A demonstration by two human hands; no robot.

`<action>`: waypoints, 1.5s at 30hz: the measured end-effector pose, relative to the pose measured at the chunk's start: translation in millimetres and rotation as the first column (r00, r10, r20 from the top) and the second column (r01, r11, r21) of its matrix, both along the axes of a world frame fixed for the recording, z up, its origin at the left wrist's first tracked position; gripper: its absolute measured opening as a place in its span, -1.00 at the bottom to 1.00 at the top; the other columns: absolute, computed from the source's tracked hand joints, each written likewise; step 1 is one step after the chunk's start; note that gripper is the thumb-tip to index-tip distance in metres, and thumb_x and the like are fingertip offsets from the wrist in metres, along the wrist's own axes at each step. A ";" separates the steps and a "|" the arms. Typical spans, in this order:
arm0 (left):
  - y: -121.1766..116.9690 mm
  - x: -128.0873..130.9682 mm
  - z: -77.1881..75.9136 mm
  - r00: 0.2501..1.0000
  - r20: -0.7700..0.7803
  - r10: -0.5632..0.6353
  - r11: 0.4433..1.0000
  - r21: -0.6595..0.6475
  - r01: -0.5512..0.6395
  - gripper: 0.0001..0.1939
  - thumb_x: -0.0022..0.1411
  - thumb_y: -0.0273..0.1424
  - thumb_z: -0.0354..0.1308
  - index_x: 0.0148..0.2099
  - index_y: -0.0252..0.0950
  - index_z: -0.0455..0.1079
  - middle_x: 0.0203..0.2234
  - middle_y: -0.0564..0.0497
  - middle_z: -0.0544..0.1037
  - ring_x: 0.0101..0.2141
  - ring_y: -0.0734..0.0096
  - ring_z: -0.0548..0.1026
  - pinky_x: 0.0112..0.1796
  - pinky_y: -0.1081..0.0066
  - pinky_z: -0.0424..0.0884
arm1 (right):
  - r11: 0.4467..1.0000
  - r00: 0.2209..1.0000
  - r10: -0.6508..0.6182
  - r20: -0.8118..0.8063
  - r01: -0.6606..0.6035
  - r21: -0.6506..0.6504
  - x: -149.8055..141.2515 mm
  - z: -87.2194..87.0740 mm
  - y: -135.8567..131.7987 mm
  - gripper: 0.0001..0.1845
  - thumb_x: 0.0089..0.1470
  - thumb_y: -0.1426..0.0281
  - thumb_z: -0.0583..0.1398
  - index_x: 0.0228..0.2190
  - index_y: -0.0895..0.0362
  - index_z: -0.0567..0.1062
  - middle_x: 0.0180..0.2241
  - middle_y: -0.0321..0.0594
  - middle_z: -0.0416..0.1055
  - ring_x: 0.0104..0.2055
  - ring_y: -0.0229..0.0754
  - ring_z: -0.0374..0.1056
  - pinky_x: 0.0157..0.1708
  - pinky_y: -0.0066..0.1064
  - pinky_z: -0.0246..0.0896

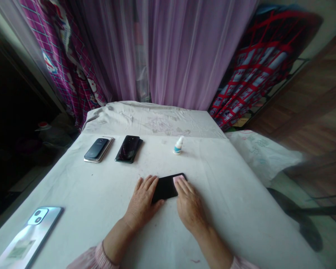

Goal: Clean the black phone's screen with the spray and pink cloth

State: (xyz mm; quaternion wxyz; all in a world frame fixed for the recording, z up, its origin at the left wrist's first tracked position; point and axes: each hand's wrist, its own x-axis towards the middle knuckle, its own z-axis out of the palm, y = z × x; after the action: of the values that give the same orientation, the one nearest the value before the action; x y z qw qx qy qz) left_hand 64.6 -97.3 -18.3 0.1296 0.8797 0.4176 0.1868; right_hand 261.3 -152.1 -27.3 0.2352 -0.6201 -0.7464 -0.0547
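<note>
A black smartphone [165, 188] lies flat and slightly tilted on the white tablecloth, its dark face up. My left hand [142, 198] grips its left end, fingers along the far edge and thumb at the near edge. Under the fingertips of my right hand [192, 203] a small pink cloth [178, 178] is pressed against the phone's right end. Most of the cloth is hidden by those fingers. Beyond the phone, a small white spray bottle [178, 145] with a blue label stands upright.
Two stacked phones [96, 149] lie at the back left, beside a pair of glossy black phones [128, 148]. A silvery-blue phone [30, 239] rests at the near left edge. The tablecloth [226, 186] hangs over the right side. Purple curtains [182, 56] hang behind the table.
</note>
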 end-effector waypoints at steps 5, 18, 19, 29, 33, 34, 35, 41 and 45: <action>0.7 -0.7 -1.7 1.000 -0.001 0.002 1.000 0.019 -0.002 -0.31 0.20 -0.19 0.18 0.30 -0.30 0.10 0.19 -0.24 0.32 0.21 -0.01 0.23 0.20 -0.09 0.05 | 0.998 0.998 0.065 0.024 -0.066 0.022 -1.6 -3.0 4.9 -0.39 0.12 0.68 -0.09 0.16 0.20 0.32 0.15 -0.07 0.33 0.25 -0.07 0.15 0.18 -0.16 0.19; 0.0 0.5 1.0 1.000 0.014 -0.004 1.000 -0.008 0.004 -0.32 0.21 -0.20 0.18 0.30 -0.31 0.10 0.18 -0.25 0.32 0.21 -0.03 0.22 0.20 -0.13 0.03 | 0.999 0.995 -0.017 -0.100 0.021 0.047 15.6 -13.7 12.9 -0.44 0.21 0.58 -0.08 0.22 0.20 0.23 0.16 0.02 0.30 0.26 -0.03 0.13 0.15 -0.05 0.24; 0.1 0.5 0.6 1.000 0.015 -0.004 1.000 -0.008 0.004 -0.32 0.21 -0.20 0.18 0.30 -0.30 0.10 0.19 -0.25 0.32 0.21 -0.03 0.22 0.20 -0.12 0.03 | 0.998 0.994 -0.026 -0.103 0.031 0.056 14.4 -15.1 13.1 -0.46 0.22 0.56 -0.06 0.21 0.20 0.24 0.15 0.03 0.31 0.26 -0.02 0.14 0.15 -0.05 0.25; 0.8 -0.4 -4.0 1.000 0.019 -0.005 1.000 0.021 0.004 -0.32 0.20 -0.20 0.19 0.29 -0.31 0.11 0.17 -0.25 0.34 0.21 -0.03 0.23 0.19 -0.12 0.06 | 0.994 0.999 0.027 -0.030 -0.023 0.109 -20.6 -13.2 7.6 -0.41 0.16 0.66 -0.10 0.19 0.22 0.27 0.15 -0.05 0.32 0.26 -0.06 0.12 0.19 -0.13 0.19; 0.5 -0.3 -5.0 0.999 0.038 -0.003 0.999 0.033 0.002 -0.31 0.20 -0.18 0.19 0.29 -0.29 0.11 0.16 -0.25 0.35 0.20 -0.03 0.24 0.18 -0.12 0.07 | 0.994 0.997 0.081 -0.016 -0.079 0.075 -25.7 -6.1 6.8 -0.41 0.15 0.66 -0.10 0.19 0.22 0.27 0.16 -0.05 0.31 0.26 -0.07 0.12 0.19 -0.14 0.18; 0.5 -0.2 -5.4 0.999 0.046 -0.003 0.999 0.037 0.001 -0.31 0.20 -0.17 0.19 0.29 -0.28 0.11 0.16 -0.25 0.35 0.20 -0.03 0.24 0.18 -0.12 0.08 | 0.994 0.997 0.080 -0.017 -0.079 0.073 -22.5 -6.2 7.5 -0.39 0.14 0.67 -0.10 0.19 0.21 0.27 0.15 -0.06 0.32 0.26 -0.08 0.13 0.18 -0.14 0.18; 0.5 -0.2 -5.9 0.999 0.052 -0.003 0.999 0.038 0.001 -0.30 0.20 -0.16 0.19 0.30 -0.28 0.11 0.15 -0.25 0.36 0.20 -0.03 0.25 0.18 -0.12 0.08 | 0.995 0.997 0.069 -0.019 -0.068 0.074 -17.8 -7.2 8.6 -0.38 0.14 0.67 -0.10 0.20 0.19 0.26 0.15 -0.06 0.32 0.25 -0.08 0.14 0.18 -0.13 0.19; 1.6 -3.9 -5.7 0.999 0.051 -0.017 0.999 0.030 0.015 -0.25 0.18 -0.13 0.20 0.31 -0.30 0.08 0.16 -0.25 0.35 0.20 -0.05 0.24 0.19 -0.12 0.06 | 0.987 0.995 -0.094 -0.045 0.099 0.124 13.2 -16.9 15.2 -0.36 0.13 0.66 -0.10 0.21 0.15 0.25 0.10 -0.02 0.37 0.19 -0.03 0.23 0.15 -0.04 0.19; 3.9 -9.2 -4.1 0.999 0.031 0.033 0.999 0.042 -0.034 -0.22 0.11 -0.09 0.24 0.28 -0.34 0.13 0.18 -0.28 0.31 0.23 -0.14 0.17 0.18 -0.17 0.05 | 0.989 0.995 -0.094 -0.015 0.095 0.117 6.7 -14.3 16.1 -0.39 0.12 0.67 -0.09 0.16 0.17 0.32 0.09 -0.03 0.38 0.19 -0.01 0.22 0.17 -0.03 0.15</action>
State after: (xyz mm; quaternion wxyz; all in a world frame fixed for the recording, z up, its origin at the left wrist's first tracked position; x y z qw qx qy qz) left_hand 55.3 -93.3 -22.4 0.1139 0.8723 0.4261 0.2111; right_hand 268.0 -136.0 -41.7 0.2723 -0.6401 -0.7105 -0.1068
